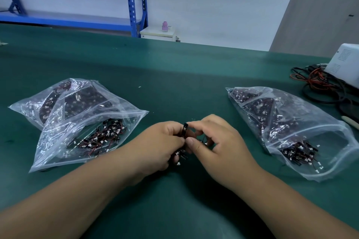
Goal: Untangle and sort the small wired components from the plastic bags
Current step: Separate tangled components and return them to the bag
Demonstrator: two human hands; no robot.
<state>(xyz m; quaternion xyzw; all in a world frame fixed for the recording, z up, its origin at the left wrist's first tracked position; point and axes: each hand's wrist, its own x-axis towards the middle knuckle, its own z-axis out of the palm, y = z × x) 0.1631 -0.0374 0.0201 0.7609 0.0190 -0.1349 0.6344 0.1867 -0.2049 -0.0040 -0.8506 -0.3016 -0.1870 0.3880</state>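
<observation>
The left hand [161, 145] & right hand [215, 141] meet in the middle, at the near side of the bench [174, 73]. The left grip is curled tight round a small bunch of wired parts [180, 154]: thin black & red wires w/ tiny white plugs. The right grip pinches a little black part [185, 129], thumb & first finger closed on it. It is thin & flat & stands up btwn the two hands. Too small to tell if it joins the bunch.

There are 3 clear plastic bags, soft, shiny & crinkly. 2 lie on the left: the front bag [64, 141] w/ its mouth open toward the hands, & the back bag [29, 108] touching it from behind. The right bag [318, 122] lies open at its near end. All hold more of the same parts, too many to count.

The bench top is a smooth dark green mat. Far right sits 1 white box [343, 62] w/ rows of tiny holes, & a messy pile of black & red cables [320, 85] beside it. Behind is a pale wall, 1 blue metal shelf rack [132, 2], & 1 small white cabinet [158, 34] w/ 1 pink bottle [165, 26] on top.
</observation>
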